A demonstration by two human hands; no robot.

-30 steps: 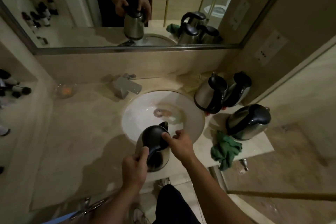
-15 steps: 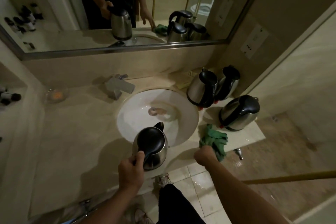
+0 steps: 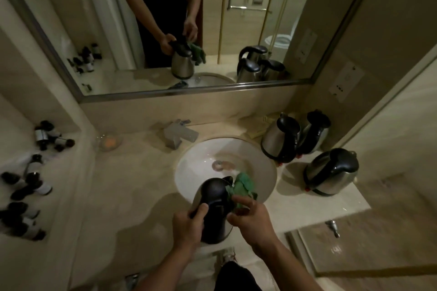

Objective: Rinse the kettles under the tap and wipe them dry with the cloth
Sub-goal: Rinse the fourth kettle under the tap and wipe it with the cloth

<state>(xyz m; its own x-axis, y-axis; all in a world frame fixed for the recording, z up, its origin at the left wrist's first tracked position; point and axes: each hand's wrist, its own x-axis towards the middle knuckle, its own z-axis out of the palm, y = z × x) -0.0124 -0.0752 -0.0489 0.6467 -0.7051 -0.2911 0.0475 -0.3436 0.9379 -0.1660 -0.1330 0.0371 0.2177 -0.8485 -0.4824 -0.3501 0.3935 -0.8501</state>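
Note:
A steel kettle with a black lid [image 3: 214, 198] hangs over the near rim of the white round sink [image 3: 196, 168]. My left hand [image 3: 188, 224] grips its black handle. My right hand [image 3: 250, 217] holds a green cloth [image 3: 242, 188] pressed against the kettle's right side near the spout. Three more steel kettles stand on the counter to the right: two close together at the back [image 3: 281, 142] [image 3: 315, 133] and one nearer the edge [image 3: 331, 172]. The square metal tap [image 3: 181, 134] sits behind the sink at its left.
The beige stone counter [image 3: 132, 186] ends close to me. A small glass dish [image 3: 110, 142] stands left of the tap. Several dark small bottles [image 3: 26, 186] fill a side shelf at left. A wide mirror [image 3: 179, 30] covers the wall behind.
My right hand left the kettle's lid, picked up the green cloth from the counter at right, and brought it against the kettle. The left hand kept hold of the handle.

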